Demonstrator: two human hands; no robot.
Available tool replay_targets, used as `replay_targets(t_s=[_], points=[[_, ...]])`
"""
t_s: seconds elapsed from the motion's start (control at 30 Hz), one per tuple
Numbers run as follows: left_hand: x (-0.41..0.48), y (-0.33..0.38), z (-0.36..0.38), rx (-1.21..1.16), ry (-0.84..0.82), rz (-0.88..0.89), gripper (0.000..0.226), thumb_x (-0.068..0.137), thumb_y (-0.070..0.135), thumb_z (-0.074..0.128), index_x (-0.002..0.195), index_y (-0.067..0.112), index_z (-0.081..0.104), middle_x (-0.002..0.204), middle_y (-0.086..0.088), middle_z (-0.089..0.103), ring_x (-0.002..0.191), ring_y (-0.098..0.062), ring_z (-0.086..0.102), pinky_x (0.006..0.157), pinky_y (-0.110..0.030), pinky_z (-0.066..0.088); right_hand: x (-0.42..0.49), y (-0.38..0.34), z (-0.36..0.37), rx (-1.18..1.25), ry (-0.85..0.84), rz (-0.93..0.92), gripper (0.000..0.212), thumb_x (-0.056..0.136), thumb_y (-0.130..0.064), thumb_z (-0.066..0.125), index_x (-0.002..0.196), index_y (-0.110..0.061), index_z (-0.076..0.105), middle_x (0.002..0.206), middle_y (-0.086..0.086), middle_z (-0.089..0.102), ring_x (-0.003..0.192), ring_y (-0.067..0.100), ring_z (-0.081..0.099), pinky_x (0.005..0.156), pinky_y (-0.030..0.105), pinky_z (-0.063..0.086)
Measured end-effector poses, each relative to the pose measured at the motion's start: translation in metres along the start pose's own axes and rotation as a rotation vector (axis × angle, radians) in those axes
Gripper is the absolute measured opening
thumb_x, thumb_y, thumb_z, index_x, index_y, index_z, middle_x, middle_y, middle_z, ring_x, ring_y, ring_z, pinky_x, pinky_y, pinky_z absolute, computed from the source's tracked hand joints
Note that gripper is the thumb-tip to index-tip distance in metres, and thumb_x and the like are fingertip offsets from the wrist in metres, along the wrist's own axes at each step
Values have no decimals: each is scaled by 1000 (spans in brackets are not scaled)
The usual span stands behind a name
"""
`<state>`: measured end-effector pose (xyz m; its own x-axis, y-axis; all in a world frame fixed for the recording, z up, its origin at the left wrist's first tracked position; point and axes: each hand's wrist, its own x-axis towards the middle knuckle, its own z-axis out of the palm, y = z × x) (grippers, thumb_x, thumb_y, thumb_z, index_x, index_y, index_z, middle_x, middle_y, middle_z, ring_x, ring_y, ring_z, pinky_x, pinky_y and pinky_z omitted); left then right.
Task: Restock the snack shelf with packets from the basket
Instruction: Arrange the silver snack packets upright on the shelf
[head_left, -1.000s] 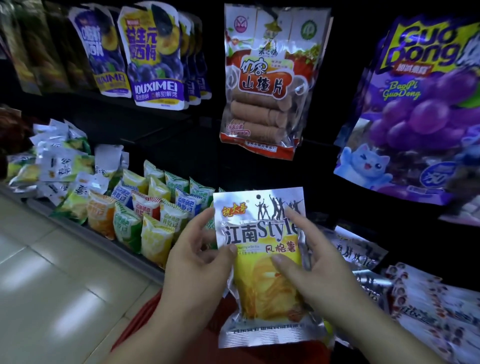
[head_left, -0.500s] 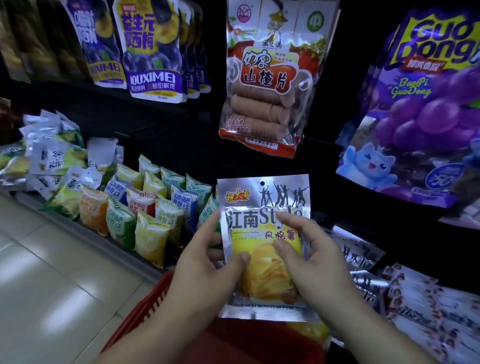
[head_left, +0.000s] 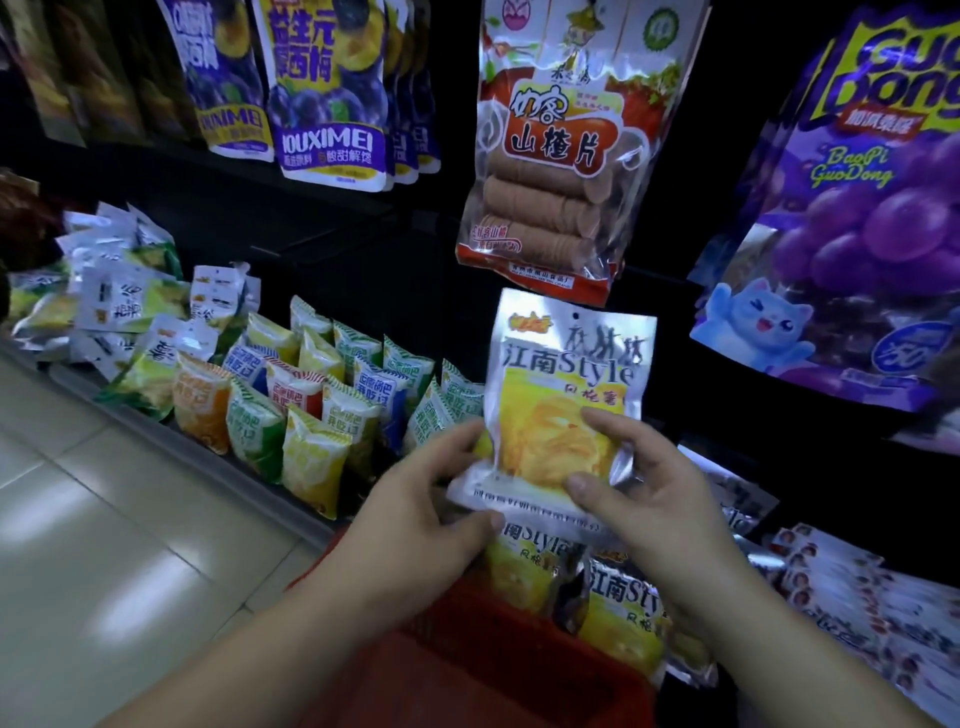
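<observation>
Item: silver foil snack packet with a yellow crisp panel, held upright before the black shelf unit, just below the hanging clear bag of brown hawthorn discs and well left of the large purple grape-jelly bag. Grip: the packet is pinched along its lower seam by both hands. The left hand is curled round the bottom left corner, thumb on the front. The right hand is closed on the bottom right, thumb and forefinger pressed to the printed face. Change noted: half a second ago the fingers lay across the middle of the packet; the hold has since been slid down to the bottom edge, and the packet has been raised clear of the red plastic basket. Thereby uncovered: further silver-and-yellow packets of the same print, standing in the basket. Adjacent stock: rows of small striped pillow packets on the low shelf to the left. Assessment: the packet is judged to be on its way to placement and not yet released. Several more remain to be shelved.
</observation>
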<state>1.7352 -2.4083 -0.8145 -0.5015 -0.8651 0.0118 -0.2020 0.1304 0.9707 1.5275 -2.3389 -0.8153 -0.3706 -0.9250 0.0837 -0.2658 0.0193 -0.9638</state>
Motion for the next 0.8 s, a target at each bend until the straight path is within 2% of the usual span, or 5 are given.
replay_targets(t_s=[0.17, 0.37, 0.47, 0.67, 0.8], points=[[-1, 1, -5, -151, 70, -90, 52, 98, -6, 58, 136, 29, 60, 95, -7, 77, 86, -32, 75, 82, -57, 60, 5, 2, -9, 262, -185, 10, 71, 79, -6, 86, 135, -40, 61, 154, -20, 45, 126, -4, 55, 84, 14, 54], [-3, 4, -10, -240, 55, -115, 51, 94, 31, 71, 138, 51, 54, 115, 13, 73, 103, -6, 72, 89, -37, 59, 2, 5, -12, 51, -222, -32, 80, 84, -5, 82, 135, -60, 54, 154, -30, 41, 145, 0, 38, 97, 11, 43], [-3, 0, -9, -167, 59, -58, 72, 92, 13, 74, 142, 57, 46, 124, 15, 66, 105, -1, 70, 77, -21, 58, -1, 2, -10, 18, -258, -34, 79, 86, -9, 82, 135, -63, 52, 152, -35, 41, 141, -10, 36, 89, 1, 41], [0, -8, -2, 9, 181, 21, 53, 94, 6, 71, 126, 47, 64, 119, 22, 65, 103, 7, 64, 75, -14, 56, -8, -5, 2, -266, -20, -56, 76, 85, -43, 79, 144, -64, 37, 161, -30, 19, 146, -4, 29, 104, 16, 41], [-13, -13, 28, 196, 168, 322, 41, 88, 1, 64, 107, 36, 75, 114, 23, 66, 101, -1, 68, 73, -23, 58, -13, -17, 18, 153, -188, 2, 56, 85, -47, 68, 134, -68, 49, 137, -39, 55, 134, -6, 50, 111, 34, 49]])
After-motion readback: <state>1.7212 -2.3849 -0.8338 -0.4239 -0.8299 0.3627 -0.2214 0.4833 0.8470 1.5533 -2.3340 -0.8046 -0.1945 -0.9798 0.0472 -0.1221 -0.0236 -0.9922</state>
